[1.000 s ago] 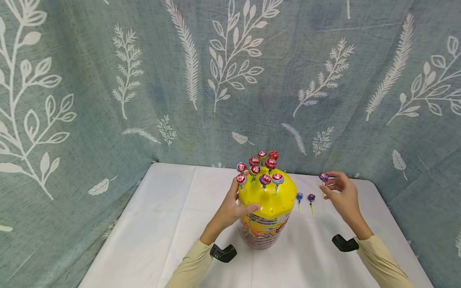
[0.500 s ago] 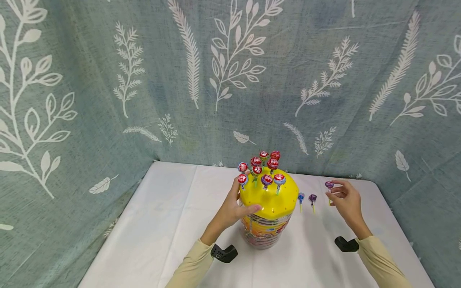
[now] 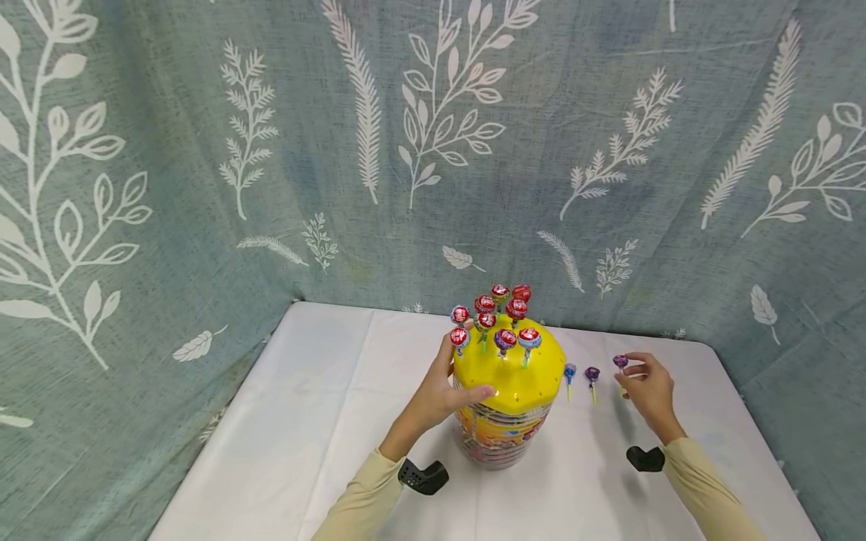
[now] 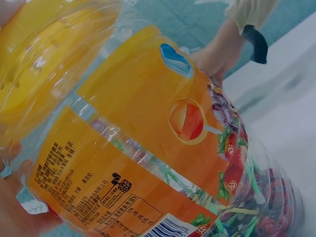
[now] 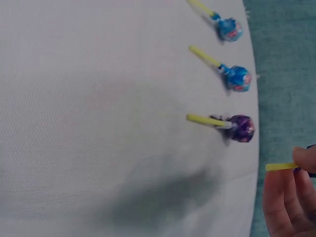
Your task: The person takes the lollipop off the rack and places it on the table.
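My left hand [image 3: 433,394] holds the side of a clear plastic jar [image 3: 504,436] with a yellow lid [image 3: 510,387], thumb lying over the lid. Several wrapped lollipops [image 3: 485,321] stand upright in the lid, sticks down. The left wrist view shows the jar's orange label [image 4: 143,108] close up, with more lollipops [image 4: 271,212] inside. To the right of the jar, my right hand [image 3: 649,391] pinches a purple lollipop [image 3: 620,361] by its yellow stick [image 5: 280,167], candy end up. Beside it on the cloth lies another purple lollipop [image 5: 242,128].
Two blue lollipops, a nearer one [image 5: 238,79] and a farther one [image 5: 229,29], lie in line with the purple one near the cloth's far edge. The white-covered table [image 3: 325,421] is enclosed by a green-grey leaf-patterned curtain [image 3: 379,225].
My right hand, with the purple lollipop, has moved slightly right and lower, beside the lollipops on the cloth. The left hand keeps its hold on the jar.
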The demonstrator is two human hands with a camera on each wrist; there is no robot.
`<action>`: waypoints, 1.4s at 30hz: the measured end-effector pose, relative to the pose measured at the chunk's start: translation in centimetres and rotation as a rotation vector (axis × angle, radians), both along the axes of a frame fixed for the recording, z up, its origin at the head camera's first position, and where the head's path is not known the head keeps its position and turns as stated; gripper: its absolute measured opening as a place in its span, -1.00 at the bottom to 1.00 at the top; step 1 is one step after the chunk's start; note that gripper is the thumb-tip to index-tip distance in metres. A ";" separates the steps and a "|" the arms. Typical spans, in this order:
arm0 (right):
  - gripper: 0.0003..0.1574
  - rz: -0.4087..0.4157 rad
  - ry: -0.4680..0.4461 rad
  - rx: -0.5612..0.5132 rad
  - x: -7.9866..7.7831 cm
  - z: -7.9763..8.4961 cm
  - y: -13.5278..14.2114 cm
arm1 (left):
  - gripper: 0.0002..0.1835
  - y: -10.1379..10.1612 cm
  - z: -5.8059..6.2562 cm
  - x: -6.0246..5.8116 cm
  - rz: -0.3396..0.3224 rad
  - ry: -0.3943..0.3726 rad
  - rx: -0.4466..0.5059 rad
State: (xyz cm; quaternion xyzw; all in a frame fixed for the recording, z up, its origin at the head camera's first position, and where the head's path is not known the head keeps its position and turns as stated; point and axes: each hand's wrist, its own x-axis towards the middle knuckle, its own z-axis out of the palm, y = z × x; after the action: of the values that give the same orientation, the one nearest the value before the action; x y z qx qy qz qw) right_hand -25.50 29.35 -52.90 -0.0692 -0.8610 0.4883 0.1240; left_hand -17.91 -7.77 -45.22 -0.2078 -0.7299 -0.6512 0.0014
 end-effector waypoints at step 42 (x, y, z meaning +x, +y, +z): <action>-0.49 0.069 -0.120 0.284 -0.4 -1.5 0.7 | -0.02 0.1 -0.3 -0.1 -0.001 0.026 -0.005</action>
State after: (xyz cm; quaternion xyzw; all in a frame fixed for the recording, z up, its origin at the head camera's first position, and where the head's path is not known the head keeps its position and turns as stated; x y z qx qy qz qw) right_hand -25.95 30.08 -54.42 -0.0504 -0.9292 0.3605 0.0641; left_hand -18.01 -7.70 -45.50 -0.2168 -0.7315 -0.6464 0.0101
